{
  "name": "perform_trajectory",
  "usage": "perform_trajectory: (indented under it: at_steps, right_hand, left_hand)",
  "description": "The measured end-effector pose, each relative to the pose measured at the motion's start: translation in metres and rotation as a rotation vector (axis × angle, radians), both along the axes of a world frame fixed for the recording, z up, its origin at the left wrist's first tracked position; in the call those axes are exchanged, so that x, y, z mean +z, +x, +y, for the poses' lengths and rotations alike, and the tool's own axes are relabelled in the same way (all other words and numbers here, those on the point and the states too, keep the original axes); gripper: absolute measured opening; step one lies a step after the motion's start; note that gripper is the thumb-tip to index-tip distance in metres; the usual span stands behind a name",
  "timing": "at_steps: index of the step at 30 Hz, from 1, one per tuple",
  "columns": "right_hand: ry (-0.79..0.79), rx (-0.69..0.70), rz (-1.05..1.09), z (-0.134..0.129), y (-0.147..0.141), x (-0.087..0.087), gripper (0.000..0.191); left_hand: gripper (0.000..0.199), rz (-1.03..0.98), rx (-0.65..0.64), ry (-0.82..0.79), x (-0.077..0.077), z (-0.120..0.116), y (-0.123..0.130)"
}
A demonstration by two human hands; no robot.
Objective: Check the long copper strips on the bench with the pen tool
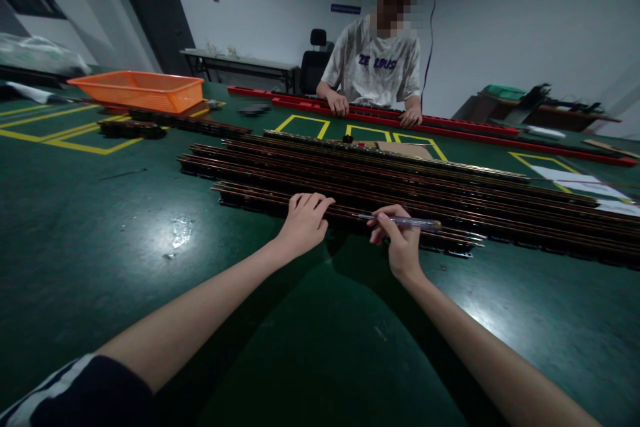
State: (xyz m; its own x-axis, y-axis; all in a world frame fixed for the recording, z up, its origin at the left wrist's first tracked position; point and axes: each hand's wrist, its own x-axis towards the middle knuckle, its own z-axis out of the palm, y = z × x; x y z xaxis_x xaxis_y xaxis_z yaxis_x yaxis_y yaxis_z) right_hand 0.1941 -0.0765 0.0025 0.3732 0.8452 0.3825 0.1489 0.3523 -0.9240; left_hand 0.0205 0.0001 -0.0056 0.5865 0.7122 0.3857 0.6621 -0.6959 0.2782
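Observation:
Several long dark strips with copper-coloured rods (350,173) lie side by side across the green table (280,360). My left hand (304,223) rests on the nearest strip (250,199), its fingers bent over the top edge; what they hold, if anything, is hidden. Further right along the same strip, my right hand (397,233) holds a screwdriver (417,222) with a clear handle between thumb and fingers. The screwdriver's thin shaft points left, over the strip, towards my left hand.
An orange basket (145,90) and shorter dark strips (190,123) are at the back left. Across the table a person (373,60) has both hands at long red rails (450,130). White papers (575,180) lie at the right, with cardboard (405,149) behind the strips.

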Motion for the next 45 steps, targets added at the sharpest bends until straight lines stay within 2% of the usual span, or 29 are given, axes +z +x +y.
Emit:
perform_trajectory:
  at_steps: [20,29,45]
  right_hand:
    - [-0.001,0.012,-0.026,-0.0005,0.0010,0.0004,0.012]
    - [-0.017,0.053,-0.093,-0.0021,-0.0001,0.0020,0.014]
    - [-0.016,0.051,-0.067,-0.0011,-0.0005,0.0022,0.015]
  left_hand:
    - [0.036,-0.035,0.001,0.024,0.0012,0.0006,0.0011]
    - [0.033,-0.025,0.051,0.036,0.0015,0.0001,0.0018]
    - [0.031,-0.001,0.063,0.082,-0.0022,0.0012,0.0024]
